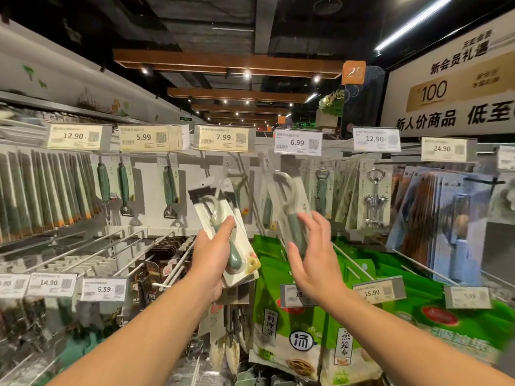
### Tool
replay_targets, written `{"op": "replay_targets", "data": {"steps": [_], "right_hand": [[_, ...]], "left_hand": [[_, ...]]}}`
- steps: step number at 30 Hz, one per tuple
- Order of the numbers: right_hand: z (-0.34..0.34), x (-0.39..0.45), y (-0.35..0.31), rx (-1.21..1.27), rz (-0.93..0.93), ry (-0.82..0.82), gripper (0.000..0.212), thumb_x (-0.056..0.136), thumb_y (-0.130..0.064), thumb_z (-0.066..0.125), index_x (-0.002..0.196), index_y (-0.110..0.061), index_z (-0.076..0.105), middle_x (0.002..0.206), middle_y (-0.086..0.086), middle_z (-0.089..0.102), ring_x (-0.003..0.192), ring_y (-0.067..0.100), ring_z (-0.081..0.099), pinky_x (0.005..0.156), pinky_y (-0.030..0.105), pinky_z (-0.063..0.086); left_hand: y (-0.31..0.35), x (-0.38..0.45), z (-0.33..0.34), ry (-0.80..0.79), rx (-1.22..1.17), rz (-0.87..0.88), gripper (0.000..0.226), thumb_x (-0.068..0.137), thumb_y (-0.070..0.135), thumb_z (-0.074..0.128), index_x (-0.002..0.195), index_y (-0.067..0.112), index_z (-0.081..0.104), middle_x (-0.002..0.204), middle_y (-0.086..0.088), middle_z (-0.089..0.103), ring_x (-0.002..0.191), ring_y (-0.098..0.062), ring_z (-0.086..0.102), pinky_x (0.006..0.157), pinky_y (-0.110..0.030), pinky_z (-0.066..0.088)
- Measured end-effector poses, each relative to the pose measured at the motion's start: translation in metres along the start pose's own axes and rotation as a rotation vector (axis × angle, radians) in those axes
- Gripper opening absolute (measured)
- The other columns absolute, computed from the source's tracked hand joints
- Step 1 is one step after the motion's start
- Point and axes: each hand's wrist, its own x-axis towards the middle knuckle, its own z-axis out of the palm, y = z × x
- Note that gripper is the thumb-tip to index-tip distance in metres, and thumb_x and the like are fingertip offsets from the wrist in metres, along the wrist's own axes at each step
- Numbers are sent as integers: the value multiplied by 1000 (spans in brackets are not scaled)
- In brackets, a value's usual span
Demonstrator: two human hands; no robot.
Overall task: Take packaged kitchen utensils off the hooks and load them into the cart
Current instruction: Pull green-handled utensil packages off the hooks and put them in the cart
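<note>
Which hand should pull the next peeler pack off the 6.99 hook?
Right. The right hand is open, fingers already at the hanging peeler pack under the 6.99 tag. The left hand is occupied, gripping a removed peeler pack.

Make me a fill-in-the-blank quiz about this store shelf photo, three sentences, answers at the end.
1. The left hand grips a packaged peeler with a ____ handle.
2. The right hand reaches, fingers spread, for the peeler package hanging under the price tag reading ____.
3. The metal corkscrew hangs under the tag reading ____.

Answers: green; 6.99; 12.90
</note>
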Motion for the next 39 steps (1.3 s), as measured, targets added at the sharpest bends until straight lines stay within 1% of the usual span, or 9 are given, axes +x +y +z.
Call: {"op": "replay_targets", "data": {"steps": [3, 6, 11, 20, 22, 28, 32, 36, 39], "right_hand": [[-2, -3, 3, 37, 44, 75, 62, 98, -15, 61, 151, -14, 29, 150, 4, 23, 120, -8, 29, 110, 22, 29], [-4, 1, 4, 62, 64, 61, 62, 98, -14, 59, 152, -9, 28, 148, 6, 26, 122, -6, 32, 106, -2, 17], [-2, 0, -1, 101, 34, 36, 61, 96, -10, 60, 150, -8, 31, 141, 0, 31, 127, -18, 28, 108, -1, 16], [11, 0, 0, 156, 127, 12, 63, 98, -15, 60, 153, -13, 30, 142, -4, 30, 120, -25, 29, 97, -8, 17], [13, 9, -2, 157, 172, -41, 64, 99, -21, 60, 155, -17, 29, 147, -7, 30, 119, -19, 31, 100, -5, 15], [24, 59, 11, 73, 359, -236, 80, 90, -27, 73, 158, -26, 30, 154, 5, 39, 140, 22, 43, 115, 35, 34], [34, 95, 26, 70, 455, -367, 94, 82, -16, 82, 159, -30, 29, 159, 6, 39, 128, 27, 53, 111, 42, 43], [45, 123, 45, 143, 512, -493, 96, 81, -9, 80, 160, -26, 28, 164, 3, 33, 148, 30, 35, 121, 45, 33], [54, 134, 54, 295, 575, -498, 85, 88, 0, 73, 159, -21, 32, 141, -1, 57, 125, 25, 58, 115, 40, 39]], "left_hand": [[5, -3, 1, -26, 17, 19, 20, 101, 44, 67, 113, 29, 61, 106, -6, 76, 96, -28, 75, 72, -38, 59], [6, -4, 1, -28, 26, 28, 26, 101, 44, 66, 119, 26, 59, 110, -7, 75, 99, -29, 74, 71, -37, 57], [1, -1, 2, 9, 18, 24, 33, 99, 46, 68, 125, 25, 62, 112, -8, 77, 101, -32, 75, 92, -52, 61], [-1, 3, 2, 30, 12, 35, 35, 100, 46, 67, 125, 23, 62, 113, -8, 75, 102, -29, 72, 82, -42, 57], [-1, 7, 2, 33, 29, 41, 40, 98, 50, 68, 127, 22, 61, 115, -7, 74, 104, -28, 71, 83, -42, 56], [-1, 16, 6, 22, 30, 38, 32, 98, 49, 68, 118, 25, 60, 112, -9, 74, 99, -30, 73, 82, -45, 60], [-4, 20, 7, 18, 29, 35, 21, 101, 46, 66, 101, 29, 53, 107, -8, 71, 92, -26, 70, 66, -35, 50], [-8, 26, 4, -3, 76, 36, 24, 100, 47, 66, 110, 27, 56, 112, -7, 72, 97, -25, 70, 73, -37, 51], [-8, 31, 1, -11, 90, 25, 33, 98, 49, 68, 118, 25, 57, 112, -6, 73, 100, -26, 72, 79, -40, 54]]}}
